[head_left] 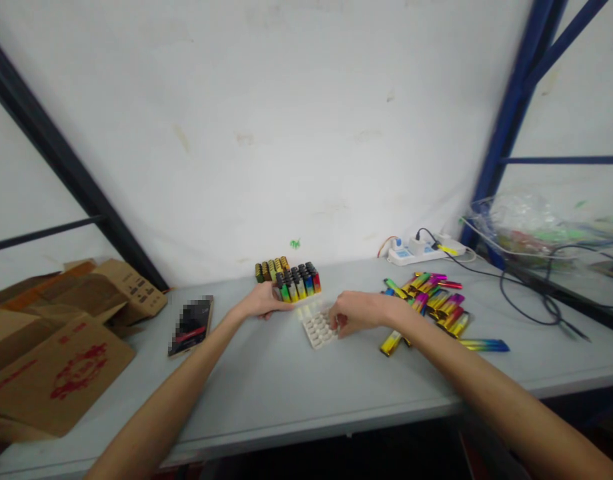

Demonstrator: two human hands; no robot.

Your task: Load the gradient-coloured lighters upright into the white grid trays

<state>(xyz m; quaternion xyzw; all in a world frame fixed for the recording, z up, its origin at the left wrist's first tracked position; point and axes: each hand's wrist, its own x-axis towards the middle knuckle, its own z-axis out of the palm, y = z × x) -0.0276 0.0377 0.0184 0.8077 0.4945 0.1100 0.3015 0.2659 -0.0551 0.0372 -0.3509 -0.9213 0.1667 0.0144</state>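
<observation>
Toward the back of the table stands a filled tray (302, 301) of upright, lighter-like sticks (301, 283), metallic-coloured with black tops. My left hand (261, 299) grips its left front corner, thumb along the front edge. Just in front lies a white tray (317, 331) with rows of round-looking pockets. My right hand (359, 311) has its fingers curled down at that tray's right edge, closed on it; the fingertips are partly hidden. Right of this hand, a loose pile of shiny multicoloured sticks (443, 303) is spread over the table.
Another group of gold sticks (271, 268) stands by the wall. Left are a phone-like device (191, 325) and an opened cardboard box (86, 373). A power strip (426, 250), black cable (526, 277) and clear plastic bag (523, 217) occupy the right rear of the grey table (266, 387).
</observation>
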